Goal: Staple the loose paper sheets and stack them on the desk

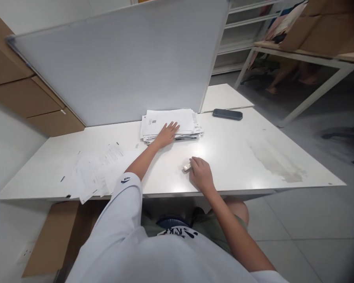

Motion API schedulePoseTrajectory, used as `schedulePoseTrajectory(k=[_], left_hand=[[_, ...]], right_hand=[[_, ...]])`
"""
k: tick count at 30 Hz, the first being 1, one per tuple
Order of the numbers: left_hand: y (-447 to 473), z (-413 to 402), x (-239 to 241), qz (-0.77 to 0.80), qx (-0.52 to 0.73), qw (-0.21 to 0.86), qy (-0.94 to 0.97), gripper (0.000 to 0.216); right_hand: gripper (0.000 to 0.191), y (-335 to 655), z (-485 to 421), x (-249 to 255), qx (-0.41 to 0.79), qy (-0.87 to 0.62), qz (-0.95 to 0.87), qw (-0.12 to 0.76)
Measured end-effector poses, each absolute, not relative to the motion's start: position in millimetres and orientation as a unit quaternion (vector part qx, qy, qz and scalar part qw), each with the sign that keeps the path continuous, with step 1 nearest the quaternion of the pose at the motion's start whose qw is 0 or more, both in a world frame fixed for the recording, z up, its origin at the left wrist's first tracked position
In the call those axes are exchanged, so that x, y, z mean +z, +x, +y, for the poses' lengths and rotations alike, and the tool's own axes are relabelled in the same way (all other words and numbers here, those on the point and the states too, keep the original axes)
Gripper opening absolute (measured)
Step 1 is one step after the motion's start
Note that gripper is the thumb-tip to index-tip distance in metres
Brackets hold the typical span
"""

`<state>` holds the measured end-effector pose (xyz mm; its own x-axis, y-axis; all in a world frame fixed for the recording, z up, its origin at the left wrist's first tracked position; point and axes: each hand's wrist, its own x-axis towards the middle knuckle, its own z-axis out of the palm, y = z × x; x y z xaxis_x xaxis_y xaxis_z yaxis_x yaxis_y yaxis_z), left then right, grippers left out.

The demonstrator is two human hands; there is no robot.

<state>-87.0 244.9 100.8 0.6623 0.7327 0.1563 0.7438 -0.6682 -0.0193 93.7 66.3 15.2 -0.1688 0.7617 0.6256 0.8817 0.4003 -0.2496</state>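
Observation:
A thick stack of papers [165, 118] lies at the back of the white desk, its edges uneven. My left hand [167, 134] rests flat on the front part of this stack, fingers spread. Closer to me, my right hand [201, 173] is closed around a small whitish object [187, 167] at the desk surface. Only one end of that object sticks out to the left of the fingers, and its kind cannot be made out. Loose printed sheets [97, 173] lie overlapping to the left, some reaching past the front edge.
Behind the stack stands a large white board [129, 63]. A dark, long case [227, 114] lies at the back right. Cardboard boxes [26, 94] are piled on the left, and an open carton [53, 239] sits below the desk. A greyish stain [277, 161] marks the right side.

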Motion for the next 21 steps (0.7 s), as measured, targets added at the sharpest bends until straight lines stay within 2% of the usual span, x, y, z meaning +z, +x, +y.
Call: schedulePoseTrajectory(k=[6,8,10,15,18,20,21], left_hand=[[-138,105,79,-0.499,-0.153,0.084,-0.849,0.064],[-181,49,64,-0.598,-0.147,0.104,-0.781,0.057],[-225,-2,51,-0.660,-0.103,0.098,-0.738,0.058],[-283,-82,37,-0.577,-0.023,0.069,-0.813,0.057],[-288,-94,35,-0.609,-0.055,0.111,-0.783,0.060],[-290,-94,35,-0.651,-0.074,0.132,-0.744,0.060],[-290,-93,35,-0.659,-0.080,0.134,-0.736,0.060]], right_hand=[[0.042,94,59,14,-0.071,-0.572,-0.733,0.360],[0.041,95,58,14,-0.069,-0.587,-0.724,0.355],[0.041,98,58,16,-0.072,-0.589,-0.724,0.351],[0.041,94,45,25,-0.032,-0.526,-0.761,0.379],[0.032,61,9,24,0.078,-0.493,-0.727,0.471],[0.026,29,-23,18,0.248,-0.475,-0.672,0.512],[0.025,14,-37,13,0.359,-0.450,-0.653,0.491]])
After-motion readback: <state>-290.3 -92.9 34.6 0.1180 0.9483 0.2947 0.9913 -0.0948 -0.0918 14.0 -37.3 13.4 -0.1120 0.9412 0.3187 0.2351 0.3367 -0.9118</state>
